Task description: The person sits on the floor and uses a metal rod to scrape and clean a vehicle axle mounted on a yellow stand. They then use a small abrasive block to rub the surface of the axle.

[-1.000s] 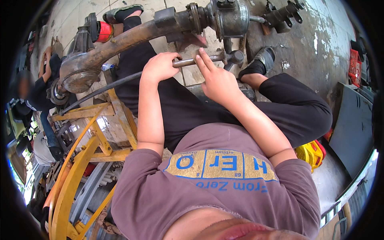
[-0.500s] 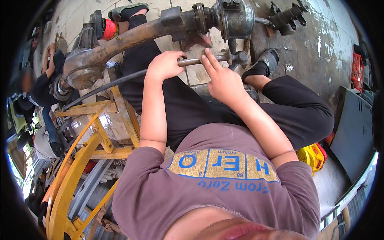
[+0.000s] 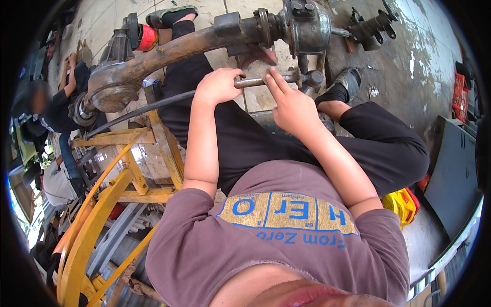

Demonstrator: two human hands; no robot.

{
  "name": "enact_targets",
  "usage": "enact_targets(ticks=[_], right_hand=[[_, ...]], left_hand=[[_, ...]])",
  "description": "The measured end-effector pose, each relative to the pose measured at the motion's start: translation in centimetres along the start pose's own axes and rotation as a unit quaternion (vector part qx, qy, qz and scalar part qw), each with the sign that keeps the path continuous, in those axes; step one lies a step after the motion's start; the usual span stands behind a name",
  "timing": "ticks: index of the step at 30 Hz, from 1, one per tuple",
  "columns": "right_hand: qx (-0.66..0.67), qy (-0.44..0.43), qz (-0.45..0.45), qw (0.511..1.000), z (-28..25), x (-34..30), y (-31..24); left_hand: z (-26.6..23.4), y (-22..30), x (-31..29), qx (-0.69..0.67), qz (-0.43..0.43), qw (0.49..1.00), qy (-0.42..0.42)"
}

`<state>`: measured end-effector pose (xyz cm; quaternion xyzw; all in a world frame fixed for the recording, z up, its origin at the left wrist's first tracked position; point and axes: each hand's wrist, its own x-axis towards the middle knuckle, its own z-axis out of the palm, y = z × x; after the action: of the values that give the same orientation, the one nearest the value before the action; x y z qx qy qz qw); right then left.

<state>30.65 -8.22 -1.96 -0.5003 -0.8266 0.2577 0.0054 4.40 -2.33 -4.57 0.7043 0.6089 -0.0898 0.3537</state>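
Rod is running between the axle housing and my lap, near where the tiled floor's edge is meeting stained concrete; I am wrapping my left hand around it and laying two straight fingers of my right hand across it, how firmly I cannot tell. Should my left grip be loosening, I am judging the rod could roll, pinching those fingers against the end joint. Leftward a yellow frame is standing, rightward a grey cabinet.
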Motion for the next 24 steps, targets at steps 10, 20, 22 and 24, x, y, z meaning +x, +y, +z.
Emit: enact_targets(ticks=[10, 20, 22, 24], right_hand=[[0.008, 0.035, -0.026, 0.999, 0.2, -0.2, 0.3], [0.022, 0.029, -0.007, 0.999, 0.4, -0.4, 0.6], [0.029, 0.027, -0.003, 0.999, 0.3, -0.5, 0.7], [0.030, 0.021, 0.004, 0.999, -0.5, 0.3, 0.3]], left_hand=[[0.8, -0.5, 0.0, -0.002, 0.027, 0.999, 0.028], [0.7, -0.7, 0.2, 0.007, 0.019, 1.000, 0.014], [0.6, -0.7, 0.3, 0.001, 0.018, 1.000, 0.007], [0.7, -0.8, 0.2, -0.007, 0.030, 0.999, 0.019]])
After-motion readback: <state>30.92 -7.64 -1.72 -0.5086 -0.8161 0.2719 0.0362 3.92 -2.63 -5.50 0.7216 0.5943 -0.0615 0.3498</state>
